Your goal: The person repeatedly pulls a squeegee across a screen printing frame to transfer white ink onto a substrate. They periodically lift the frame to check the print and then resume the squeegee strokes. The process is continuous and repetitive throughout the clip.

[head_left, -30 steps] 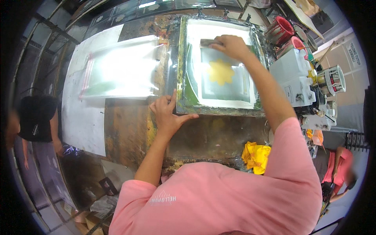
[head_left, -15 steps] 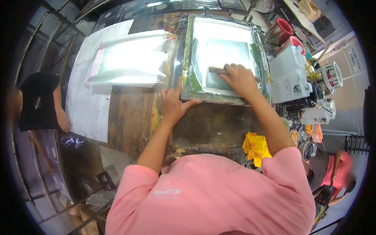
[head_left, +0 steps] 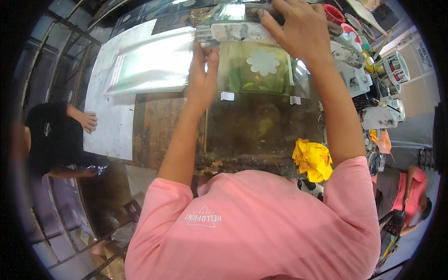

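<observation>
A screen-printing frame [head_left: 233,31] is tilted up at the far side of the table, its paint-stained front edge facing me. My right hand [head_left: 301,35] is at its top, closed around a brown squeegee handle [head_left: 262,11], partly hidden by the fingers. Below the frame, a clear plastic sheet [head_left: 228,70] with a white flower print [head_left: 263,63] lies on the table. My left hand [head_left: 202,70] is between that sheet and a stack of shiny clear plastic bags [head_left: 154,63], near the stack's right edge. Its thumb and forefinger are apart, slightly blurred.
Paint cans [head_left: 393,65] and white containers [head_left: 357,77] crowd the right side. A crumpled yellow cloth [head_left: 312,161] rests near the front edge. On the left, a person in black [head_left: 53,133] has a hand on the white board [head_left: 109,126]. Another person [head_left: 410,193] is at far right.
The frame has swung up off the table, uncovering the flower-printed sheet. My right hand has moved up and away with the squeegee; my left hand has moved up toward the bags.
</observation>
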`<state>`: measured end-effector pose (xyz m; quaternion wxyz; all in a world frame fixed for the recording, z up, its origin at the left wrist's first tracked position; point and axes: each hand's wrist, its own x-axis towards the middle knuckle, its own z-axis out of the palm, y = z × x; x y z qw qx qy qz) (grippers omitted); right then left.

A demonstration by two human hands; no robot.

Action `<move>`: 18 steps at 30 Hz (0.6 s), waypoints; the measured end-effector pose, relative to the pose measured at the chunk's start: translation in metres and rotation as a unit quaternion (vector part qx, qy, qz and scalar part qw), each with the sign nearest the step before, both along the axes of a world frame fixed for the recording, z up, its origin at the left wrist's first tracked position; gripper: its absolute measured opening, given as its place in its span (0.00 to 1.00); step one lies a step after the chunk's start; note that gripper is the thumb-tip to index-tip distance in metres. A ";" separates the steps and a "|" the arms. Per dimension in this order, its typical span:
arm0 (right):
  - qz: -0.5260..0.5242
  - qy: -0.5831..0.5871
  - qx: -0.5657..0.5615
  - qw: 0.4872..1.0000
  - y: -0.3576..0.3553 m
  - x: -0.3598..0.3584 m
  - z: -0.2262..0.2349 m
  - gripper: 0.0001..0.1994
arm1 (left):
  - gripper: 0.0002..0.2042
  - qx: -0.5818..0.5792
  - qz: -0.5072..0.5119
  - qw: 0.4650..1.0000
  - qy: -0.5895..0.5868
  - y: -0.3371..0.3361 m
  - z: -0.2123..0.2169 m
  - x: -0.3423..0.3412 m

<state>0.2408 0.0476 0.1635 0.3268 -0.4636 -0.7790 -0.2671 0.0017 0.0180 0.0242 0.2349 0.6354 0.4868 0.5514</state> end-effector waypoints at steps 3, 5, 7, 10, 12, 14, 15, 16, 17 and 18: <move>0.005 0.035 -0.010 0.999 0.012 -0.001 0.015 0.20 | 0.33 -0.078 0.012 0.954 0.289 -0.026 -0.041 -0.009; 0.010 0.048 -0.032 0.998 0.021 0.001 0.025 0.21 | 0.32 -0.088 0.047 0.888 0.448 -0.044 -0.071 -0.010; -0.002 0.042 -0.026 0.999 0.029 0.002 0.035 0.22 | 0.32 -0.142 0.069 0.814 0.560 -0.059 -0.092 -0.011; -0.005 0.047 -0.017 0.999 0.038 0.001 0.043 0.24 | 0.30 -0.076 0.079 0.836 0.537 -0.064 -0.106 -0.015; 0.004 0.052 0.001 0.999 0.042 0.001 0.046 0.24 | 0.30 -0.126 0.052 0.836 0.531 -0.062 -0.106 -0.016; 0.004 0.064 -0.010 0.998 0.047 0.001 0.049 0.24 | 0.29 -0.138 0.049 0.837 0.527 -0.060 -0.104 -0.014; 0.013 0.073 -0.013 0.997 0.050 0.001 0.050 0.24 | 0.29 -0.137 0.052 0.839 0.525 -0.058 -0.104 -0.013; 0.020 0.082 -0.016 0.996 0.051 0.002 0.050 0.25 | 0.29 -0.130 0.052 0.841 0.522 -0.058 -0.104 -0.011; 0.015 0.082 -0.030 0.996 0.052 0.004 0.050 0.25 | 0.29 -0.139 0.054 0.843 0.516 -0.058 -0.103 -0.010; 0.010 0.082 -0.043 0.996 0.052 0.005 0.050 0.25 | 0.29 -0.142 0.054 0.847 0.510 -0.058 -0.103 -0.008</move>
